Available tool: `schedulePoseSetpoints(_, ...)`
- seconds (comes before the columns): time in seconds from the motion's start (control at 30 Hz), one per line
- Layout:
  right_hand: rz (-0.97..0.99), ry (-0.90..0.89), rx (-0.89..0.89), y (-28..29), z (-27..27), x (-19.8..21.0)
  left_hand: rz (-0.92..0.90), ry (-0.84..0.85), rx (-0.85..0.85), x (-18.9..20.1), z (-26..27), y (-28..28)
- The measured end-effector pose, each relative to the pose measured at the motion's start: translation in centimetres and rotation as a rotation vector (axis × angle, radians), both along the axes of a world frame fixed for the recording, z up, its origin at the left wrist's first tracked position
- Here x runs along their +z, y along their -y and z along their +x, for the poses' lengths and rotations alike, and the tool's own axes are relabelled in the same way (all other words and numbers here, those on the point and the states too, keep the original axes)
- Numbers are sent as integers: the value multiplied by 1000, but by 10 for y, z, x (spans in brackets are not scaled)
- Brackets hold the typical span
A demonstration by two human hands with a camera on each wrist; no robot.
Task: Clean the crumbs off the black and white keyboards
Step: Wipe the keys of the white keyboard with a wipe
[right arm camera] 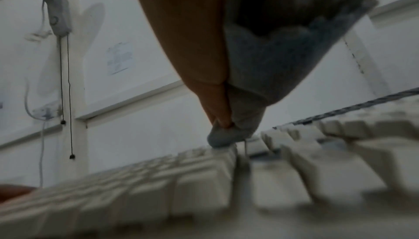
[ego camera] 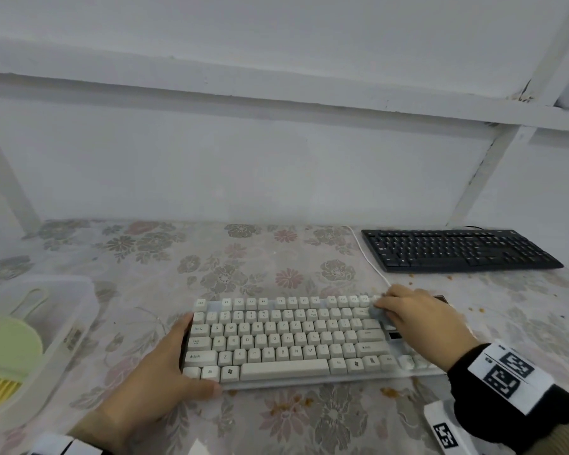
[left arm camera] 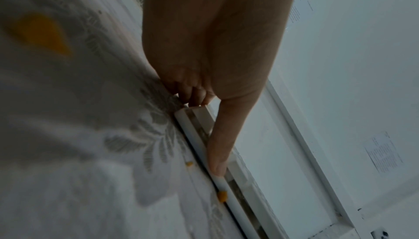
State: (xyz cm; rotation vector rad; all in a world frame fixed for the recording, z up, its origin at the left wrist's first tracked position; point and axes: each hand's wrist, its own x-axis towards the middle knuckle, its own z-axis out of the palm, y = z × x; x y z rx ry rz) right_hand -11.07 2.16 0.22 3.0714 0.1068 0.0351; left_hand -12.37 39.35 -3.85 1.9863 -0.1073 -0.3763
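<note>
The white keyboard [ego camera: 289, 339] lies in the middle of the flowered tablecloth. My left hand [ego camera: 181, 359] grips its left end, fingers along the side and thumb [left arm camera: 217, 153] laid on the front rim [left arm camera: 195, 135]. At the keyboard's upper right, my right hand [ego camera: 404, 315] holds a grey-blue cloth [ego camera: 376, 311] bunched in the fingers [right arm camera: 217, 99] and presses it onto the keys [right arm camera: 283, 176]. The black keyboard [ego camera: 457, 249] sits at the back right, untouched. Orange crumbs [ego camera: 391, 392] lie in front of the white keyboard, and one crumb [left arm camera: 222, 196] rests against its front rim.
A clear plastic bin [ego camera: 79, 310] at the left holds a green brush set [ego camera: 4, 349]. A white cable [ego camera: 372, 264] runs from the white keyboard to the back wall. More crumbs [ego camera: 477, 309] dot the cloth between the two keyboards. White frame posts stand at both back corners.
</note>
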Motion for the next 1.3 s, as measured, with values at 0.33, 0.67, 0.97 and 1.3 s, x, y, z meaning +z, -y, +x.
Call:
schedulePoseSetpoints(0.33,-122,18,-137,19,0,12,-7,1,13,-2,0,0)
schedulePoseSetpoints(0.67,-16,57,-55,27,1,-7,-8,6,5,-5,2,-1)
schedulePoseSetpoints(0.97,62,14,-164,61,-1,14,-7,12,10,-11,5,-5)
schedulePoseSetpoints(1.3,26,53,-239,87,-6,3,-24,33,-11,-9,3,-3)
